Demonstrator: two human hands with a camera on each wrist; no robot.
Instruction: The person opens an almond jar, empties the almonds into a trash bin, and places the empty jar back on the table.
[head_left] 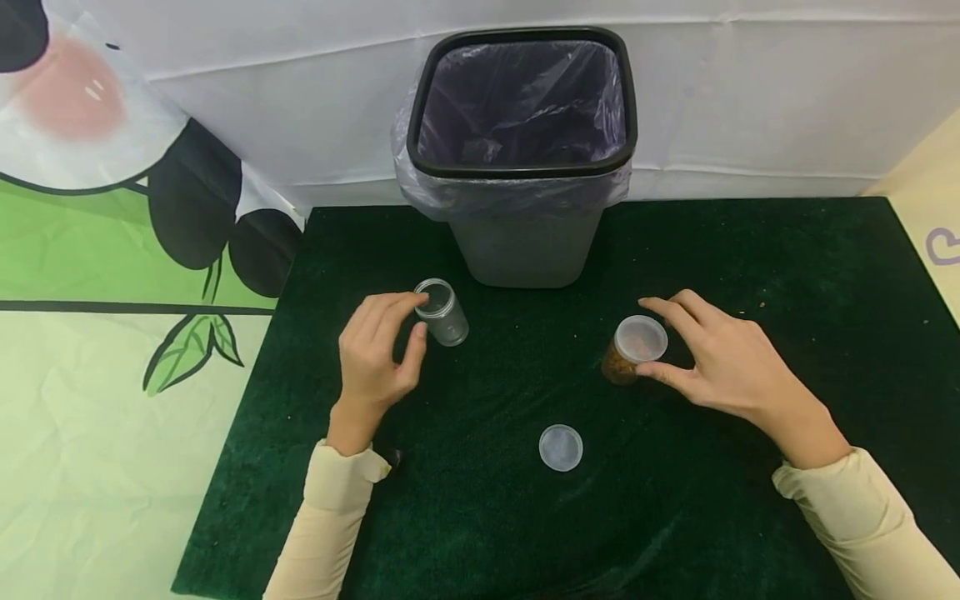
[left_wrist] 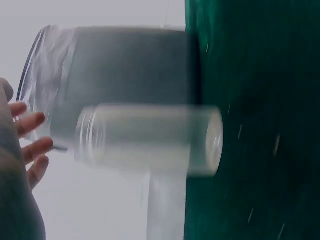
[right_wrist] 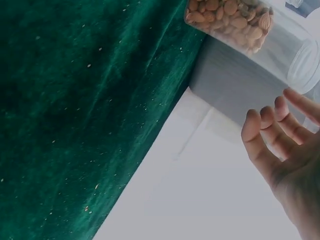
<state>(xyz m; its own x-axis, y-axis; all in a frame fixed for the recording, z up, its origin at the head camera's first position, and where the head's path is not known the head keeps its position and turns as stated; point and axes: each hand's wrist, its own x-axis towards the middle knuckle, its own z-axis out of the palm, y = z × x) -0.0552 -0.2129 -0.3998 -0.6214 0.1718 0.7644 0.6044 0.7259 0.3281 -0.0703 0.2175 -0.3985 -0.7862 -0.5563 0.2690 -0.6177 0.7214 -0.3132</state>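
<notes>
Head view is showing a clear jar of brown nuts (head_left: 619, 367) that's standing upright on the right half of a green cloth (head_left: 480, 533), with a translucent cap (head_left: 643, 335) sitting on top. The right hand (head_left: 716, 358) is curving loosely around that end, thumb on the near side and index finger reaching past the far side. It's not gripping anything, fingers are just hanging relaxed, and I honestly can't tell if the thumb is touching. In the right wrist view the nuts are filling only the lower part.

Over on the left, a lidless empty jar (head_left: 447, 321) is standing upright too. The left hand (head_left: 375, 346) is hovering right at its mouth, also released, with the index finger overlapping the rim (contact? can't tell). Left wrist view is coming out kinda blurry there.

A loose lid (head_left: 561, 448) is lying between the jars, closer to the person. Farther back, a gray bin (head_left: 528, 250) is wearing a clear bag (head_left: 431, 193) under its black rim, and white fabric (head_left: 750, 108) is hanging behind it.
</notes>
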